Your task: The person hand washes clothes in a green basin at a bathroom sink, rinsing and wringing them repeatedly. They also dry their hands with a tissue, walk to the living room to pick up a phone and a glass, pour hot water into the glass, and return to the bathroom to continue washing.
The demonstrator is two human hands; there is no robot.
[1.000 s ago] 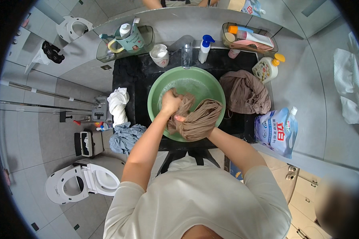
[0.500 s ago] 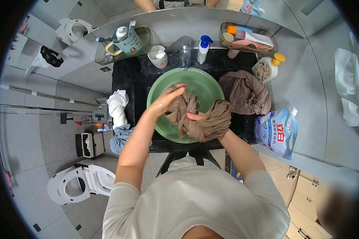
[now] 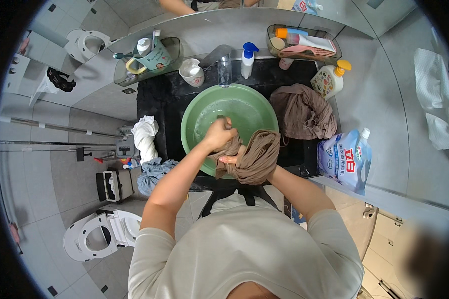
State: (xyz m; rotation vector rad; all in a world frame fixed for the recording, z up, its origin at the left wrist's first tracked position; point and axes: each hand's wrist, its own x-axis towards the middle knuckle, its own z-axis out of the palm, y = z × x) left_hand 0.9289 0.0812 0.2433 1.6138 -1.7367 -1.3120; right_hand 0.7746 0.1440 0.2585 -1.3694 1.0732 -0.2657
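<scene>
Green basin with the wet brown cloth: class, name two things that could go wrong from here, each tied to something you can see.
1. The brown cloth, gripped by the left hand and right hand, hangs over the near rim of the green basin; water may drip onto the floor.
2. The basin fills most of the dark counter; hard scrubbing might shift it toward the white cup.

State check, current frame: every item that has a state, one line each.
left hand: fisted on the brown cloth, over the basin
right hand: mostly hidden, wrapped in the cloth
brown cloth: bunched, held over the basin's near rim
green basin: upright, holds water
second brown garment: heaped on the counter, untouched
detergent pouch: cap on
toilet: lid up
</scene>
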